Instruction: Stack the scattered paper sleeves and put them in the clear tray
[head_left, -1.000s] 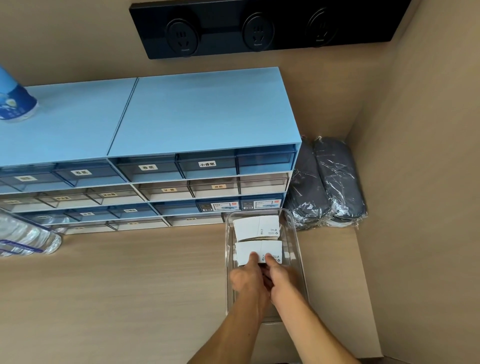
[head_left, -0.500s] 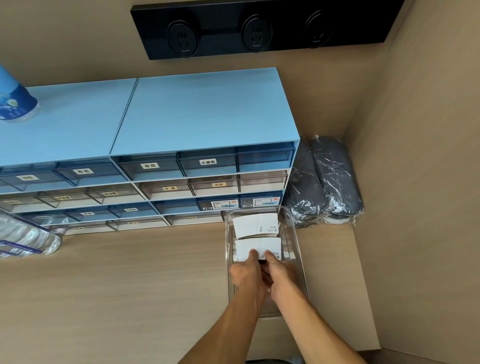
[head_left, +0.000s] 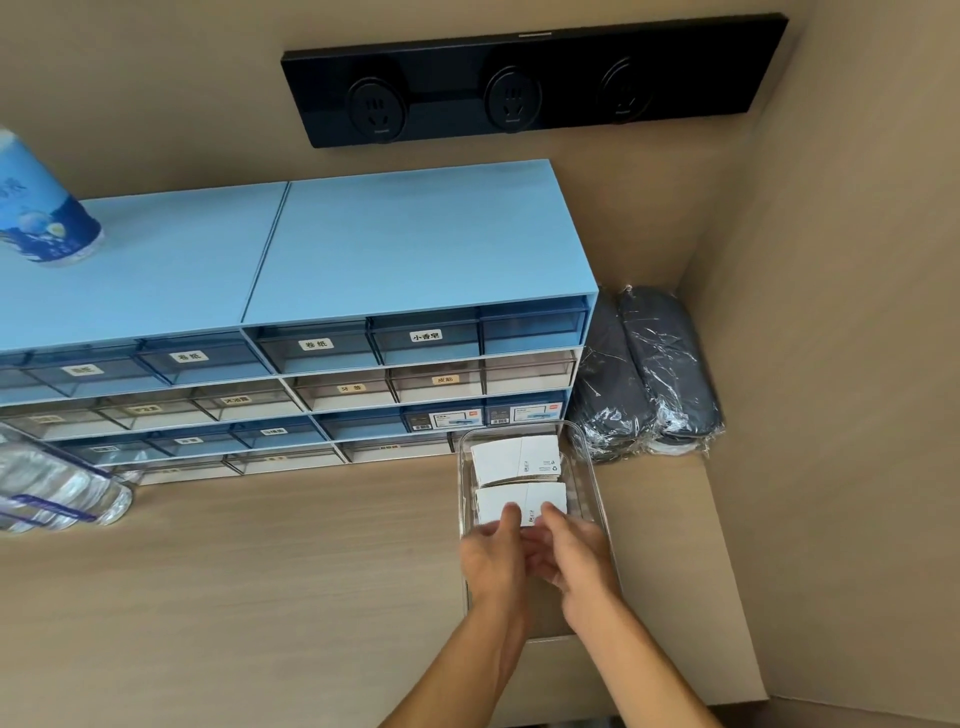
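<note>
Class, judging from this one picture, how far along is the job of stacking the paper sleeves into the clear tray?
Nearly finished. Done: one stack of sleeves lies at the far end of the clear tray. In hand: the left hand and right hand are both on a second stack, which sits inside the tray just in front of the first. Left: letting go. No loose sleeves show on the counter.

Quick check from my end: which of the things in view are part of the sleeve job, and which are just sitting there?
Part of the job:
- clear tray
- far stack of paper sleeves, in the tray
- near stack of paper sleeves, in the tray under both thumbs
- left hand
- right hand

Just lying about:
- blue drawer cabinets
- wrapped dark bundles
- water bottles
- blue can
- socket strip
</note>
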